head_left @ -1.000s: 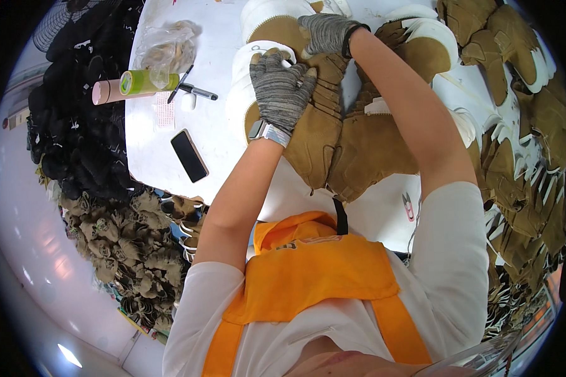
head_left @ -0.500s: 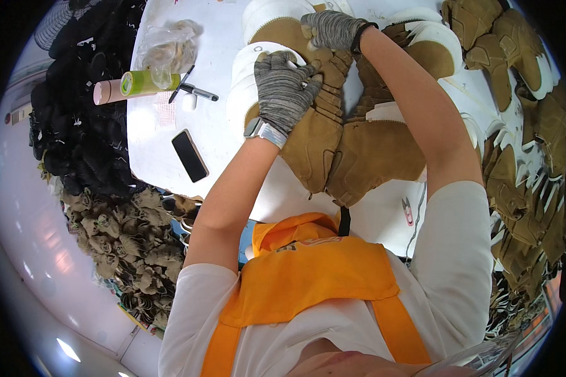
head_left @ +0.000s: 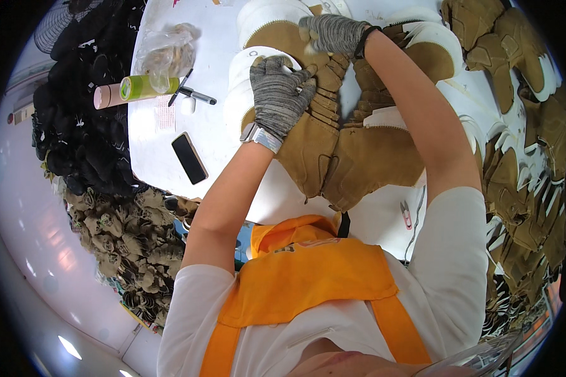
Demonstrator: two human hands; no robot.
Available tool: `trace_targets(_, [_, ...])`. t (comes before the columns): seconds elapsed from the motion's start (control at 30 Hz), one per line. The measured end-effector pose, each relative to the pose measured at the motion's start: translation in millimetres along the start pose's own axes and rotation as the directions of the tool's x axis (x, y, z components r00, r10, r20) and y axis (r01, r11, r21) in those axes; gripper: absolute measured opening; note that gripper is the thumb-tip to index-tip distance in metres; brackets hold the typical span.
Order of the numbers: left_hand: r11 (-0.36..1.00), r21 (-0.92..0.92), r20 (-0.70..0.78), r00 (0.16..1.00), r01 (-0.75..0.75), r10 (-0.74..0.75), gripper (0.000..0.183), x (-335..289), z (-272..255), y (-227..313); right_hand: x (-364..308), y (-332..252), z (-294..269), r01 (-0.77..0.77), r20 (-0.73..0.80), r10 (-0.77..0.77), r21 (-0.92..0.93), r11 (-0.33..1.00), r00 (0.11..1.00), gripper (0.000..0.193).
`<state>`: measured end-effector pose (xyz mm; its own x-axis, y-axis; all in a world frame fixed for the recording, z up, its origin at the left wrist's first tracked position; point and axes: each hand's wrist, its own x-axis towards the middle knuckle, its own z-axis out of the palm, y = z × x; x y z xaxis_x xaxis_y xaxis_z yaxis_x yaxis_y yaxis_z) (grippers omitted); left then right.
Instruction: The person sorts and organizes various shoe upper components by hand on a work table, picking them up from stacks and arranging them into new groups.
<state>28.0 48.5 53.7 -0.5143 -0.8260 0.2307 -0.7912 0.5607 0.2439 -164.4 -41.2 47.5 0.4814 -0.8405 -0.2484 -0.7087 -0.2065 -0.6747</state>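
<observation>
My left hand [head_left: 279,91], in a grey knitted glove with bare fingertips, is closed over the left stack of brown suede shoe uppers [head_left: 303,149] with white toe linings. Its thumb presses the folded edges of the stack. My right hand [head_left: 334,34], gloved alike, is curled above a brown upper with a white rim [head_left: 277,39] at the far side. Its fingertips are slightly blurred, and whatever they pinch is hidden. Beside the left stack lies a second stack of brown uppers [head_left: 377,157], under my right forearm.
On the white table [head_left: 151,147] at left lie a phone [head_left: 189,158], a marker pen [head_left: 197,95], a green cylinder [head_left: 146,87], a pink bottle [head_left: 107,96] and a clear plastic bag [head_left: 165,53]. Thread snips [head_left: 405,215] lie near me. Brown uppers [head_left: 506,195] pile up at right, black ones [head_left: 75,119] at left.
My left hand has shifted slightly left and down along with the stack. The right hand has tilted a little, its fingertips lifting away from the brown upper's edge.
</observation>
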Motion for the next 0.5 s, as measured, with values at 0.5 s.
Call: trace_targets(0.5, [0.997, -0.073, -0.018, 1.000, -0.014, 0.013, 0.022, -0.6, 1.9, -3.4, 10.6, -8.7, -15.6, -0.051, 0.265, 0.051, -0.007, 0.999, 0.963, 0.026])
